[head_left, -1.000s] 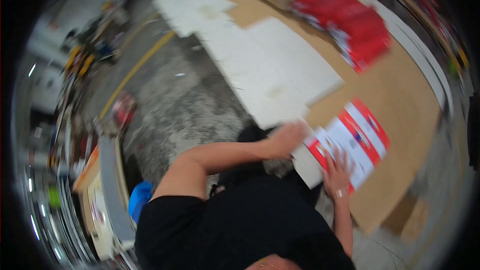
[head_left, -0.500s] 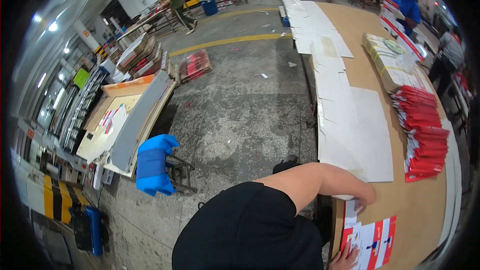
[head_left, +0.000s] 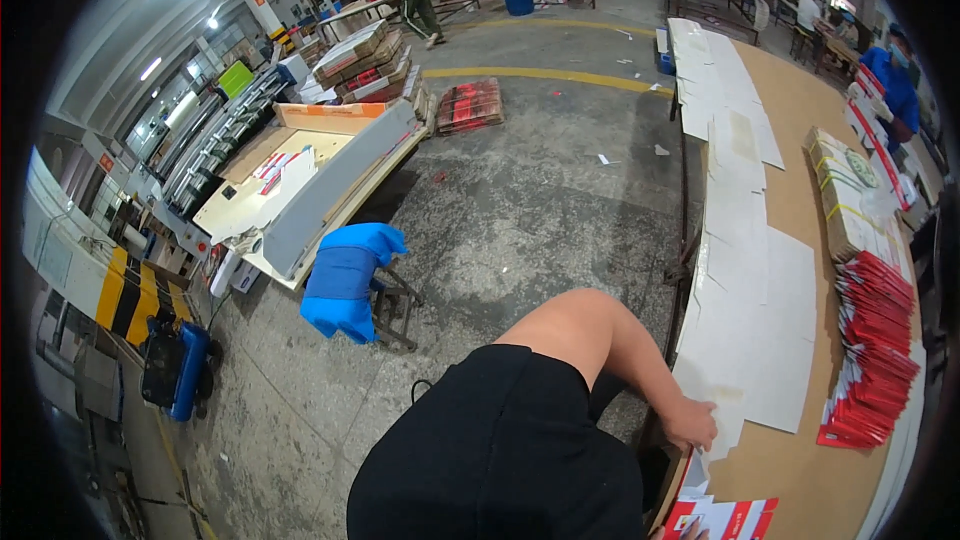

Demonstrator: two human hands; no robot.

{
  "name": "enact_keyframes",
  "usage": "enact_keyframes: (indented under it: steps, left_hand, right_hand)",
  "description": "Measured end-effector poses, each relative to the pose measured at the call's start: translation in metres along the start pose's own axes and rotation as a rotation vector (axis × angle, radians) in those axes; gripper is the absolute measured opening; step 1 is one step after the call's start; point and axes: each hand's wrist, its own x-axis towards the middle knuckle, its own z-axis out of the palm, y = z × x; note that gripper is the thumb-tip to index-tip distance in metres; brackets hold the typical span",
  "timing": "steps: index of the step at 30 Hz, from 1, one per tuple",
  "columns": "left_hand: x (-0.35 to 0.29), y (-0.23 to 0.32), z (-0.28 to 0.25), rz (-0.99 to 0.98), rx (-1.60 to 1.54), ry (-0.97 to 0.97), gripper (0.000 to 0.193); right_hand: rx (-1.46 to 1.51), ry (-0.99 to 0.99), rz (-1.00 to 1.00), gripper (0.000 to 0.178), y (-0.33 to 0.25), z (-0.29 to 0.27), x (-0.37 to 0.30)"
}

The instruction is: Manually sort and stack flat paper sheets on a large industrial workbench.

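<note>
My bare left arm bends down to the table's near edge. There my left hand point(head_left: 692, 424), fingers curled together, is at the narrow white end of a red-and-white printed cardboard sheet point(head_left: 735, 518). The fingertips are partly hidden. At the bottom edge of the view, only a few fingers of my right hand point(head_left: 688, 533) show, resting on the printed sheet; the rest is cut off. White cardboard sheets point(head_left: 745, 270) lie along the table beyond my left hand.
On the brown tabletop point(head_left: 780, 465), a fanned stack of red printed pieces point(head_left: 872, 355) lies to the right, with a strapped bundle point(head_left: 838, 195) behind it. A blue-covered stool point(head_left: 345, 280) stands left. A person in blue point(head_left: 893, 85) is across the table.
The view has shifted, so the table and printed sheet sit lower in it. My left hand has come back toward the table's edge and its fingers are more curled. Less of my right hand shows.
</note>
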Motion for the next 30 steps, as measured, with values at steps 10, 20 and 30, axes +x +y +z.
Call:
enact_keyframes:
  steps: [10,20,30]
  left_hand:
    - [0.025,-0.003,0.008,0.348,-0.151,0.111,0.028]
    - [0.069,-0.067,-0.105,0.012,-0.122,-0.284,0.017]
    - [0.036,-0.029,-0.03,-0.756,-1.259,0.735,0.091]
  right_hand:
    - [0.021,-0.066,0.411,0.076,0.009,-0.003,-0.008]
    - [0.066,0.028,0.417,0.075,0.003,0.017,-0.008]
    - [0.162,0.044,0.378,0.075,-0.008,0.031,-0.003]
